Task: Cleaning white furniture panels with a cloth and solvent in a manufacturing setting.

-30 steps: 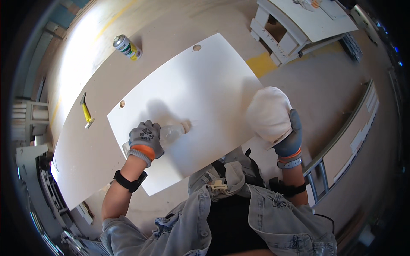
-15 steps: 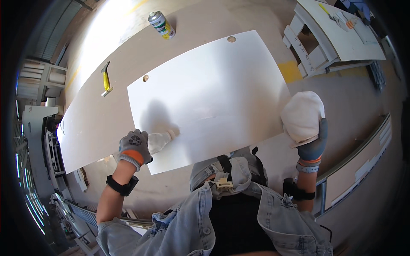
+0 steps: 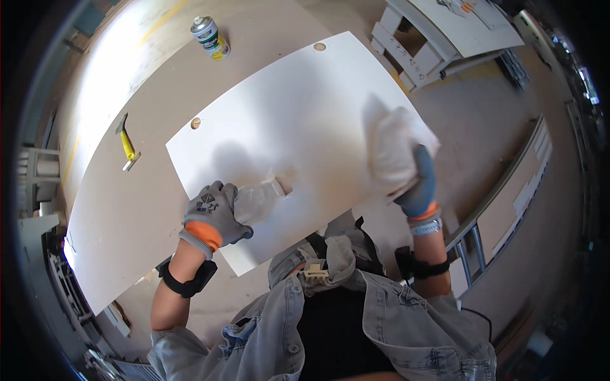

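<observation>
My left hand (image 3: pixel 213 216), in a grey glove with an orange cuff, grips a translucent plastic bottle (image 3: pixel 254 202) tilted over the near left part of a white panel (image 3: pixel 298 127). The bottle's narrower end points right, away from my palm. At the panel's right edge, my right hand (image 3: pixel 419 187), gloved in blue-grey, is closed round a bunched white cloth (image 3: pixel 397 149), which is slightly blurred. The cloth overlaps the panel's edge; whether it presses on the surface I cannot tell. Two round holes sit along the panel's far edge.
The panel lies on a larger, brownish board (image 3: pixel 121 209). Farther back on this board stand a spray can (image 3: pixel 211 39) and, to the left, a yellow-handled tool (image 3: pixel 128 145) with a metal crosspiece. A white worktable (image 3: pixel 457 28) is at far right, a metal rail frame (image 3: pixel 473 241) at near right.
My right hand has brought the cloth leftward and up, from beyond the panel's right edge to over it. My left hand and the bottle have shifted slightly right. The whole view has shifted too.
</observation>
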Available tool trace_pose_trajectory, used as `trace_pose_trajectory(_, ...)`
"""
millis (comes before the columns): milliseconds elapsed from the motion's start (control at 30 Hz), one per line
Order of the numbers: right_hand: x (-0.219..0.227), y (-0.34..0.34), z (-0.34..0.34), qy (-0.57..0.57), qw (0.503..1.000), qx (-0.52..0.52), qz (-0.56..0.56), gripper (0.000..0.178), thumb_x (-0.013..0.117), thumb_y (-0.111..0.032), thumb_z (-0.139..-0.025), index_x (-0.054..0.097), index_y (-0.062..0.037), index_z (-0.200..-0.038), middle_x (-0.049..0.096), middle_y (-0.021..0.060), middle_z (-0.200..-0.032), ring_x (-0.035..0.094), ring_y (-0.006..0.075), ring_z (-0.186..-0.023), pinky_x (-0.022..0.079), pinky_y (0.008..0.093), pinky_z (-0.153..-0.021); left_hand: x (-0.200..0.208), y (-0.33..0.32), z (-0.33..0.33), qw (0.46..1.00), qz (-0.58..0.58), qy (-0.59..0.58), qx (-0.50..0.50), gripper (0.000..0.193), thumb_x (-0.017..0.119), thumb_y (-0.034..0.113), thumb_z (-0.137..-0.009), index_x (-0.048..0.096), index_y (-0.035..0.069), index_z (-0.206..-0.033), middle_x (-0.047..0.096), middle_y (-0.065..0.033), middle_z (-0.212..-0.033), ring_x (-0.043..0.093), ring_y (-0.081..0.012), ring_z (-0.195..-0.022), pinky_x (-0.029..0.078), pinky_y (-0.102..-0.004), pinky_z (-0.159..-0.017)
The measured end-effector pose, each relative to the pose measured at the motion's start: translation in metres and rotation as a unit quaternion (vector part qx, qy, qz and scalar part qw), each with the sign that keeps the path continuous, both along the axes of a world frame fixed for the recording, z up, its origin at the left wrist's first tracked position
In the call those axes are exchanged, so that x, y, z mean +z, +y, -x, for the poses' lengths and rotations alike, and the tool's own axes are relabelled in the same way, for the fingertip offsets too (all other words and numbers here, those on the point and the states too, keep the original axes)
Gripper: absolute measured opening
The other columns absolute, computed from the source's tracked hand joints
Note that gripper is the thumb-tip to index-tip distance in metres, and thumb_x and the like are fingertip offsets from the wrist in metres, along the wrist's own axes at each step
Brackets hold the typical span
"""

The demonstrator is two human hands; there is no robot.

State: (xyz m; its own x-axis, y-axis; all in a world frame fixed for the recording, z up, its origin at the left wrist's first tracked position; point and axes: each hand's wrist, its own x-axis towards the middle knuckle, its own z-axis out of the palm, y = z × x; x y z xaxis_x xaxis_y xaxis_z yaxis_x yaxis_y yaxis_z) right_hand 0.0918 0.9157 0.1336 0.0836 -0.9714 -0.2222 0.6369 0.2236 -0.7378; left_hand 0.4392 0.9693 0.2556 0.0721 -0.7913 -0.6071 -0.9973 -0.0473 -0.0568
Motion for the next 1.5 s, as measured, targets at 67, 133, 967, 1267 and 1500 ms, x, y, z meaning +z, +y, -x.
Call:
trace_pose_trajectory(67,0.024,0.005,-0.050,-0.091,0.992,0.073,-0.053,0.047,0.040,-0.026,-0.097,0.033,-0.0027,-0.138,0.042,0.0123,-0.137,0.047,0.0201,-0.120,0.038,0.0340,-0.103,-0.002,0.001,-0.005,1.000,0.018,0.017,-0.001,0.080,0.077,0.044,-0.055,0.049,0.006,-0.119,0.051,-0.0139,-0.115,0.053,-0.0295,-0.106,0.044,-0.0378,-0.091)
trace_pose_trajectory(133,-0.011,0.006,-0.074,0.317,0.934,0.095,0.136,0.051,0.039,-0.035,-0.097,0.035,-0.0030,-0.137,0.050,0.0081,-0.129,0.053,0.0173,-0.113,0.043,0.0326,-0.097,0.001,0.002,-0.006,0.999,0.041,0.033,-0.003,0.080,0.077,0.045,-0.054,0.049,0.006,-0.119,0.051,-0.0145,-0.115,0.053,-0.0299,-0.106,0.044,-0.0382,-0.091)
trace_pose_trajectory(967,0.080,0.090,-0.049,-0.198,0.976,-0.090,-0.010,0.055,0.046,-0.036,-0.092,0.039,-0.0030,-0.135,0.044,0.0157,-0.136,0.044,0.0296,-0.124,0.035,0.0456,-0.105,-0.059,-0.172,-0.164,0.809,0.526,0.213,0.154,0.079,0.083,0.047,-0.059,0.053,-0.005,-0.110,0.059,-0.0173,-0.109,0.056,-0.0278,-0.101,0.043,-0.0356,-0.090)
trace_pose_trajectory(1267,0.037,0.102,0.050,0.156,0.889,-0.430,-0.007,0.052,0.051,-0.041,-0.089,0.045,-0.0082,-0.128,0.053,0.0089,-0.120,0.053,0.0216,-0.105,0.045,0.0336,-0.090,-0.161,-0.270,-0.219,0.717,0.564,0.237,0.334,0.090,0.084,0.048,-0.056,0.050,-0.008,-0.118,0.057,-0.0212,-0.115,0.052,-0.0329,-0.109,0.041,-0.0383,-0.095)
trace_pose_trajectory(1500,-0.026,-0.037,0.049,0.516,0.759,-0.361,-0.167,0.059,0.050,-0.045,-0.087,0.038,-0.0095,-0.132,0.044,0.0158,-0.129,0.042,0.0319,-0.117,0.035,0.0437,-0.096,-0.197,-0.149,-0.223,0.901,0.384,0.006,0.199,0.092,0.048,0.065,-0.082,0.030,-0.008,-0.135,0.033,-0.0276,-0.138,0.032,-0.0389,-0.129,0.030,-0.0423,-0.105)
